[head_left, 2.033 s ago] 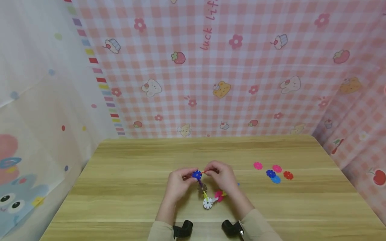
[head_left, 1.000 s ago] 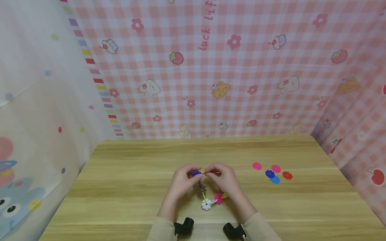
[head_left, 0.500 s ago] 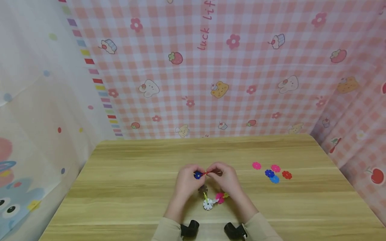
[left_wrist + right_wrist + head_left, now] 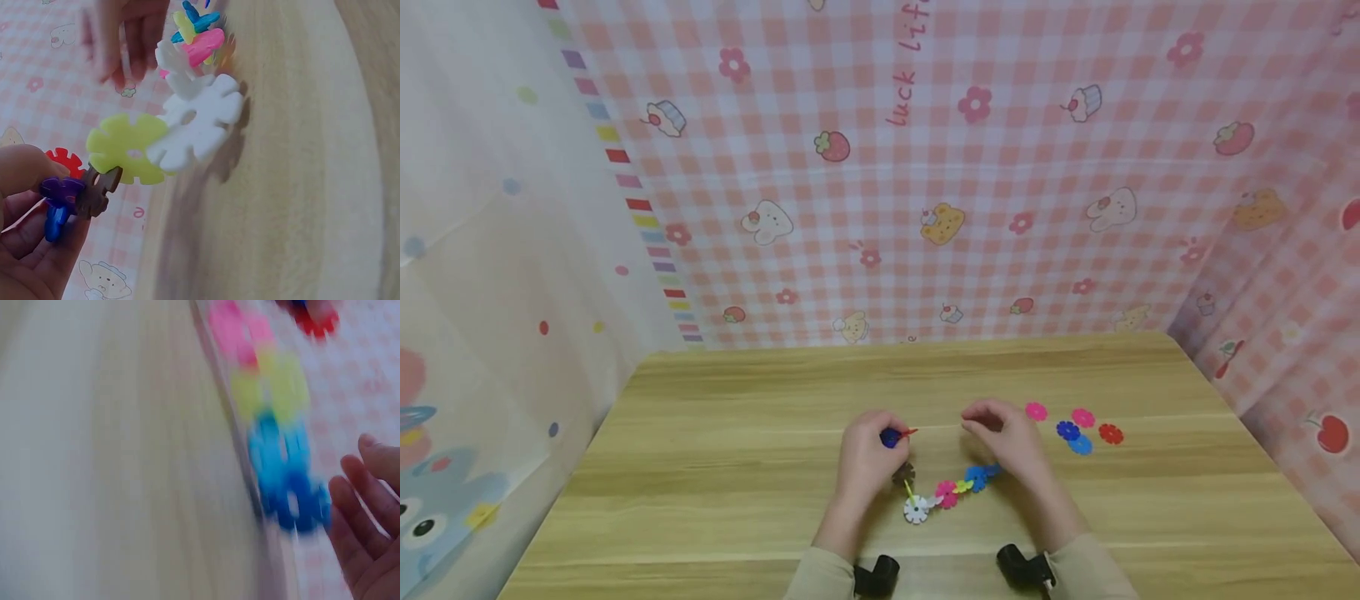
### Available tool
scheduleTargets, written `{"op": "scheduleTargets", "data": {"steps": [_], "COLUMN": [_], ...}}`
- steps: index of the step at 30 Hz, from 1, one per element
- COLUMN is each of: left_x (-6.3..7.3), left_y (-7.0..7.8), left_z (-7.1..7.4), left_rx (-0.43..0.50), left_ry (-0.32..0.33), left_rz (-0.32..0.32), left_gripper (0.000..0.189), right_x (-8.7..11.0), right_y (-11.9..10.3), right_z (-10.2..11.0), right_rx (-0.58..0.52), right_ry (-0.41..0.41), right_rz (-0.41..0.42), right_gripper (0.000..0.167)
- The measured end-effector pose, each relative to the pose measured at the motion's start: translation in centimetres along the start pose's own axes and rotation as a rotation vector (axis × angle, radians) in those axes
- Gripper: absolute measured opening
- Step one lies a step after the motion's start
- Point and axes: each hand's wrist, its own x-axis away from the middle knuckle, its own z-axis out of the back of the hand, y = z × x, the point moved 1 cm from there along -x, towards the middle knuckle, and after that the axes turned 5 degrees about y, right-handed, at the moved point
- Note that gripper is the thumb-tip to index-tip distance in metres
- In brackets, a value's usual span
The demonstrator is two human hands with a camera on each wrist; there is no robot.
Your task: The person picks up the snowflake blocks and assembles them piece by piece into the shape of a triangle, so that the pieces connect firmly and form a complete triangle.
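Note:
My left hand pinches a dark blue notched plastic disc at one end of a chain of interlocking discs. A red disc is slotted onto that end, with a purple disc and a brown disc beside it. The chain runs on through a yellow-green disc, a white disc, a pink disc and a light blue disc to a darker blue disc. To the right, my right hand holds nothing, its fingers relaxed above the chain's far end.
Several loose discs lie on the wooden table right of my right hand: a pink disc, another pink disc, a dark blue disc overlapping a light blue disc, and a red disc. A checked curtain hangs behind.
My right hand has let go of the red disc and moved right, uncovering the blue discs at the chain's far end. My left hand keeps its pinch, shifted slightly right.

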Motion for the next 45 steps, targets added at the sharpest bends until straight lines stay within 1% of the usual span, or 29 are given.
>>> {"op": "scheduleTargets", "data": {"steps": [4, 7, 10, 14, 19, 25, 27, 33, 37, 42, 45], "left_x": [0.2, 0.3, 0.3, 0.3, 0.2, -0.1, -0.2, -0.3, -0.3, -0.3, -0.3], "left_y": [-0.2, -0.4, -0.6, -0.7, -0.5, -0.4, -0.4, -0.6, -0.7, -0.8, -0.7], "left_z": [0.1, 0.1, 0.1, 0.1, 0.2, 0.2, 0.2, 0.1, 0.1, 0.1, 0.2], "left_rx": [0.020, 0.018, 0.006, 0.001, -0.001, -0.005, -0.007, -0.008, -0.011, -0.014, -0.010], "left_ry": [0.000, 0.007, 0.021, 0.025, -0.009, -0.048, -0.056, -0.062, -0.059, -0.059, -0.059], "left_rz": [0.040, 0.053, 0.036, 0.023, 0.038, 0.046, 0.047, 0.043, 0.043, 0.041, 0.036], "left_gripper": [0.014, 0.013, 0.013, 0.012, 0.012, 0.011, 0.011, 0.012, 0.012, 0.012, 0.012], "right_x": [-0.4, -0.7, -1.2, -1.7, -2.1, -2.5, -2.6, -2.7, -2.8, -2.7, -2.6], "right_y": [1.8, 2.9, 3.9, 5.0, 5.7, 6.1, 6.4, 7.1, 7.3, 7.3, 7.2], "right_z": [3.0, 5.0, 6.3, 7.3, 8.1, 8.7, 8.7, 8.8, 8.8, 8.7, 8.5], "right_rx": [0.125, 0.197, 0.246, 0.308, 0.328, 0.396, 0.406, 0.389, 0.377, 0.334, 0.315], "right_ry": [0.009, 0.008, 0.003, -0.029, -0.072, -0.105, -0.115, -0.128, -0.129, -0.116, -0.093], "right_rz": [-0.041, -0.035, -0.011, -0.004, -0.021, 0.043, 0.050, 0.047, 0.069, 0.079, 0.069], "right_gripper": [0.011, 0.017, 0.023, 0.030, 0.035, 0.038, 0.037, 0.032, 0.029, 0.025, 0.023]}}
